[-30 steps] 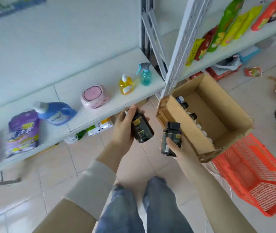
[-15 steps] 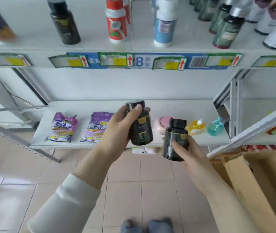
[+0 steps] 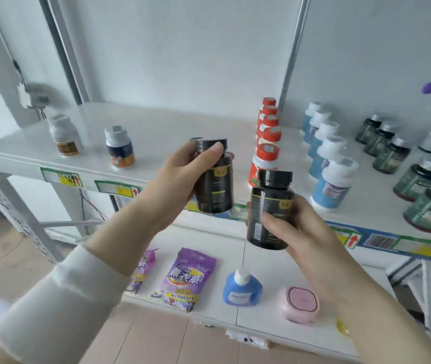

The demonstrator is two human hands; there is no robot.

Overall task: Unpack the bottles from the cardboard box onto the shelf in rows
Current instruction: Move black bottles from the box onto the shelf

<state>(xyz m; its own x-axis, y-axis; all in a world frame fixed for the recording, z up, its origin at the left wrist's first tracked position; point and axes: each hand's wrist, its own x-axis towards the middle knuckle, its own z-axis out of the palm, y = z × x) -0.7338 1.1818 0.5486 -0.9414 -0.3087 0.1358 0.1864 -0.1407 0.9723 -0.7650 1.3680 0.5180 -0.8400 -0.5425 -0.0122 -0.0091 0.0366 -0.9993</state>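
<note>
Black plastic, yellow-labelled: one lidded bottle (image 3: 215, 185) gripped in left hand (image 3: 180, 177), twin bottle (image 3: 270, 208) clasped in right hand (image 3: 298, 227).

Black with yellow marks
My left bottle (image 3: 215, 185) and right bottle (image 3: 270, 214) are black with yellow label print.

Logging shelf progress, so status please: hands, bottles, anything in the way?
Left hand grips one black bottle, right hand grips a second black bottle. Both held before the upper shelf, not set down. Path to shelf open.
</note>
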